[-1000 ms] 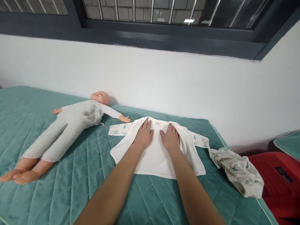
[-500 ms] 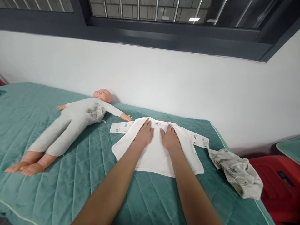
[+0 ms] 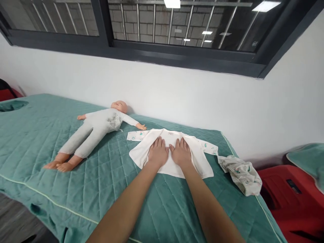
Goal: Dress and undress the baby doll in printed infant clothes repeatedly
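Note:
A small white baby shirt [image 3: 169, 168] lies spread open on the green quilted cover, its front panels folded outward and its printed sleeves stretched to both sides. Flat on the inside of the shirt rests my left hand [image 3: 158, 152], fingers extended toward the collar. My right hand [image 3: 180, 152] lies beside it, also flat with fingers stretched out, the two thumbs close together. Neither hand grips the cloth. To the left, a baby doll [image 3: 98, 125] in a pale grey cloth body lies on its back, one hand close to the shirt's left sleeve.
Bunched printed baby clothing [image 3: 241, 173] lies by the right sleeve, near the edge of the green cover [image 3: 106, 189]. A red chair-like object [image 3: 286, 199] stands at the right, with green cloth [image 3: 307, 162] over it. Behind are a white wall [image 3: 192, 94] and a barred window [image 3: 162, 23].
Both hands have slid down the shirt, away from the collar, and now lie flatter and closer together. The camera view has tilted up and shifted.

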`<state>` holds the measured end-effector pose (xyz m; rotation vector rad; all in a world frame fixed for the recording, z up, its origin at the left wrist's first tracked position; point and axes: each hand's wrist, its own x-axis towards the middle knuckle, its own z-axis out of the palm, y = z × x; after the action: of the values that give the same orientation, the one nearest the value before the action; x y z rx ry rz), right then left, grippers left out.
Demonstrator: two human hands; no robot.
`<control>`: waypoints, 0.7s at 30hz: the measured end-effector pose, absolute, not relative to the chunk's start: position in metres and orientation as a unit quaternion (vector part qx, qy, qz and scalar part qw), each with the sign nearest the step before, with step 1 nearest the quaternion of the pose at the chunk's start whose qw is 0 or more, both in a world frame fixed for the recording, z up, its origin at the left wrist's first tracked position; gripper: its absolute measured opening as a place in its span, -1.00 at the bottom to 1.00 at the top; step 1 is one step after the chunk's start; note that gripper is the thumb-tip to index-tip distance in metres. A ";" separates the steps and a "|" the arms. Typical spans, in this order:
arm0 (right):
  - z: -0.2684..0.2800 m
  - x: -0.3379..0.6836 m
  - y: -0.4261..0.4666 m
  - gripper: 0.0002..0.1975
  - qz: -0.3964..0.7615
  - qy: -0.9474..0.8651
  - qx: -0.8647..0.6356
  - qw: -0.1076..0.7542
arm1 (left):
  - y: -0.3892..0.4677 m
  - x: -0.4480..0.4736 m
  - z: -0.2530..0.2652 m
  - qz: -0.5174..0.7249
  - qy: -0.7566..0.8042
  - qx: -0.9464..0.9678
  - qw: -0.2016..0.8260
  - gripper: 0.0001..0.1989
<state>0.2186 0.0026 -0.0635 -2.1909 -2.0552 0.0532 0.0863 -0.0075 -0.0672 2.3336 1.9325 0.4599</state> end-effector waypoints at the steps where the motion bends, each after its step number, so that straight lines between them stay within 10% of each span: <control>1: -0.064 0.218 -0.004 -0.24 0.007 -0.693 -0.718 0.062 | -0.013 0.085 -0.067 0.150 0.628 0.763 0.037 -0.37; 14: -0.060 0.210 -0.110 -0.24 -0.017 -0.792 -0.605 0.079 | -0.101 0.007 -0.037 0.242 0.414 0.866 0.144 -0.42; 21: -0.006 0.075 0.009 -0.33 0.097 -0.833 -0.500 0.216 | -0.030 -0.184 0.019 0.345 0.631 0.694 0.038 -0.50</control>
<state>0.0748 0.0085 -0.0058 -1.3860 -2.3083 0.2687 -0.1835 -0.0305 0.0194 2.1280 1.9362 1.0580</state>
